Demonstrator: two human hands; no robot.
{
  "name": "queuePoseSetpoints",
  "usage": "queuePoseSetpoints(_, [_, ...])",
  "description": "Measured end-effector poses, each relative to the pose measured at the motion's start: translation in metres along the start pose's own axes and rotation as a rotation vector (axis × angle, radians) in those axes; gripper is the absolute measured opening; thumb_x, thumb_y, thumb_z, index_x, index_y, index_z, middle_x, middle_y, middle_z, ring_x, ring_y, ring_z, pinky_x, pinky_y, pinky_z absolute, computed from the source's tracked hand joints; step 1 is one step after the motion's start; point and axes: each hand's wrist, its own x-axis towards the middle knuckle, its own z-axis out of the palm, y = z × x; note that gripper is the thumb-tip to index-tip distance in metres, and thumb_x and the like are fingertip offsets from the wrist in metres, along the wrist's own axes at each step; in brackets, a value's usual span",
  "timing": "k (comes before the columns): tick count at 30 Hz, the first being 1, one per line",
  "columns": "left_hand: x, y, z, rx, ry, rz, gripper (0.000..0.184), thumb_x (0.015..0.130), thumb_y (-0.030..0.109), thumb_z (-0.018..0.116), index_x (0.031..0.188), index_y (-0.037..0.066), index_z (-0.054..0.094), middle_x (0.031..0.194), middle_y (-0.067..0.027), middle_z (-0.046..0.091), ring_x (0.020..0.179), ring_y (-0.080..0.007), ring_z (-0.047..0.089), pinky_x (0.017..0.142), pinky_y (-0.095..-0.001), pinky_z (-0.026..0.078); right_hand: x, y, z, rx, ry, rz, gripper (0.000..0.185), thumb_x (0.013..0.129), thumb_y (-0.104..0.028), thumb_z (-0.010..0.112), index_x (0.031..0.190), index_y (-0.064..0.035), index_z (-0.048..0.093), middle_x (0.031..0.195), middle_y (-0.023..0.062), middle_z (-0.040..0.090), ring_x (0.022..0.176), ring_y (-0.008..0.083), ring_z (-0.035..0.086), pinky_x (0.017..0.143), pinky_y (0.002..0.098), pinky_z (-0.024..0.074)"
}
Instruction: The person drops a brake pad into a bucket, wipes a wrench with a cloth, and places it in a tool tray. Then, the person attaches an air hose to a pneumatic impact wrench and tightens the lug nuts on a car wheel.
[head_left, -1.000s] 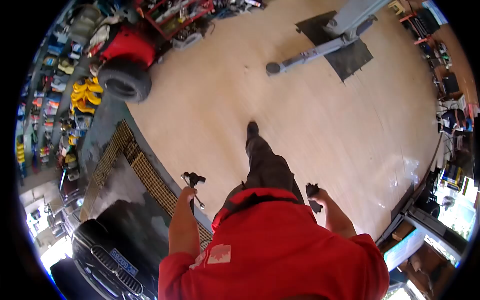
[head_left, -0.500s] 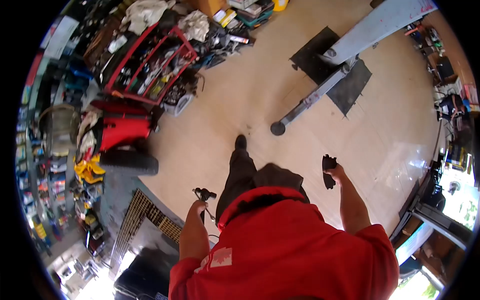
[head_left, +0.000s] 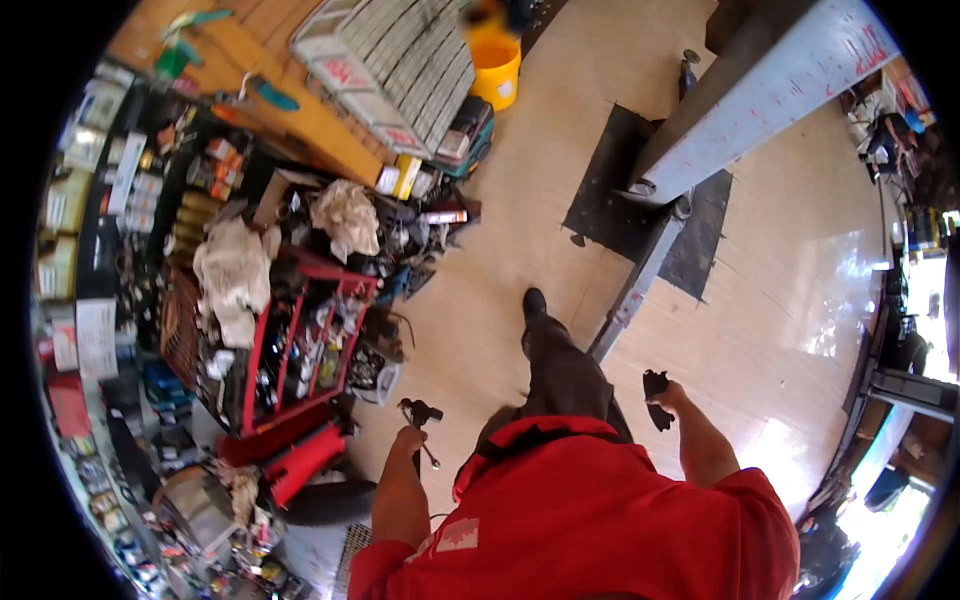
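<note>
My left hand [head_left: 408, 438] is closed around the handle of a dark hammer-like tool [head_left: 422, 410], whose head sticks out past my fist. A thin metal rod with a rounded end, like a wrench [head_left: 431, 457], also pokes out of this hand. Held out to my right, my right hand [head_left: 672, 396] grips the edge of a flat black piece with a notched outline, like a brake pad [head_left: 656, 402]. Whether that is one piece or a stack cannot be made out. Both hands are in the air over the tan floor.
A red tool cart [head_left: 300, 350] full of tools and a tyre [head_left: 325, 502] stand at left. Ahead are a yellow bucket [head_left: 496, 75] and a white slatted crate [head_left: 390, 70]. A grey lift post [head_left: 760, 100] and its low arm [head_left: 645, 280] rise ahead right.
I have stepped forward. The lift post and the cart now appear nearer, and the crate and bucket have come into fuller view. Both hands still hold the same things.
</note>
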Motion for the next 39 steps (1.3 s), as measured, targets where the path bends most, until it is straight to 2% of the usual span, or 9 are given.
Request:
queuePoseSetpoints(4, [0.039,0.085,-0.101,0.063,0.048,0.108,0.032,0.066,0.029,0.060,0.069,-0.003,0.061,0.071,-0.0214,0.061,0.071,-0.0328,0.061,0.061,-0.0398,0.047,0.074,-0.080,-0.074,0.088,-0.034,0.113,0.058,0.051,-0.032,0.084,0.090,0.0044,0.060,0.085,0.0190,0.063,0.081,0.0283,0.061,0.070,0.0363,0.0498])
queuePoseSetpoints(13, [0.135,0.210,-0.243,0.010,0.022,0.083,0.036,0.065,0.032,0.061,0.075,-0.002,0.062,0.072,-0.0239,0.060,0.072,-0.0336,0.062,0.061,-0.0435,0.045,0.219,-0.368,-0.247,0.165,0.188,-0.099,0.051,0.052,-0.025,0.081,0.090,0.0014,0.061,0.085,0.0162,0.064,0.081,0.0250,0.062,0.071,0.0355,0.0481])
queuePoseSetpoints(20, [0.199,0.285,-0.323,0.256,-0.129,0.293,0.027,0.072,0.028,0.056,0.077,0.002,0.062,0.079,-0.0211,0.062,0.080,-0.0342,0.060,0.065,-0.0425,0.046,0.395,-0.529,-0.304,0.470,0.173,-0.102,0.052,0.058,-0.015,0.076,0.104,-0.0001,0.056,0.090,0.0116,0.062,0.080,0.0184,0.058,0.069,0.0333,0.0469])
queuePoseSetpoints(23, [0.188,0.336,-0.369,0.100,-0.188,-0.093,0.031,0.071,0.031,0.056,0.078,0.001,0.062,0.083,-0.0223,0.061,0.084,-0.0342,0.060,0.070,-0.0425,0.046,0.448,-0.611,-0.330,0.628,0.171,-0.119,0.044,0.060,-0.014,0.075,0.098,0.0016,0.059,0.085,0.0106,0.062,0.078,0.0184,0.059,0.067,0.0329,0.0468])
queuePoseSetpoints(29, [0.240,0.362,-0.376,0.224,-0.258,-0.087,0.039,0.074,0.036,0.052,0.080,-0.001,0.062,0.087,-0.0241,0.061,0.089,-0.0371,0.058,0.075,-0.0443,0.045,0.619,-0.766,-0.350,1.001,0.021,-0.159,0.035,0.065,-0.010,0.073,0.094,0.0010,0.058,0.081,0.0081,0.062,0.067,0.0172,0.059,0.062,0.0315,0.0479])
queuePoseSetpoints(31, [0.238,0.394,-0.391,0.523,-0.353,0.162,0.029,0.084,0.017,0.035,0.081,0.006,0.062,0.085,-0.0200,0.062,0.081,-0.0341,0.061,0.071,-0.0439,0.048,0.690,-0.817,-0.344,1.021,-0.063,-0.067,0.035,0.066,-0.009,0.073,0.096,0.0005,0.058,0.080,0.0076,0.061,0.066,0.0168,0.058,0.061,0.0315,0.0480])
queuePoseSetpoints(33, [0.231,0.414,-0.408,0.411,-0.443,0.109,0.024,0.081,0.020,0.043,0.080,0.004,0.062,0.082,-0.0207,0.062,0.080,-0.0338,0.062,0.068,-0.0434,0.048,0.746,-0.876,-0.335,1.153,-0.112,-0.153,0.038,0.066,-0.009,0.073,0.099,0.0005,0.057,0.083,0.0082,0.062,0.069,0.0165,0.060,0.063,0.0321,0.0489])
queuePoseSetpoints(36, [0.212,0.578,-0.489,0.006,-0.345,-0.563,0.030,0.067,0.023,0.060,0.084,-0.002,0.060,0.080,-0.0245,0.062,0.082,-0.0352,0.062,0.067,-0.0425,0.047,0.826,-0.950,-0.317,1.123,-0.117,-0.116,0.042,0.066,-0.010,0.073,0.103,0.0005,0.056,0.089,0.0113,0.063,0.075,0.0196,0.062,0.067,0.0325,0.0498])
queuePoseSetpoints(39, [0.228,0.565,-0.461,0.050,-0.404,-0.516,0.029,0.067,0.018,0.058,0.087,-0.002,0.058,0.081,-0.0234,0.061,0.083,-0.0357,0.061,0.067,-0.0411,0.045,0.876,-1.016,-0.326,0.891,-0.044,-0.070,0.051,0.063,-0.018,0.076,0.105,0.0023,0.055,0.094,0.0161,0.062,0.083,0.0250,0.061,0.073,0.0327,0.0491])
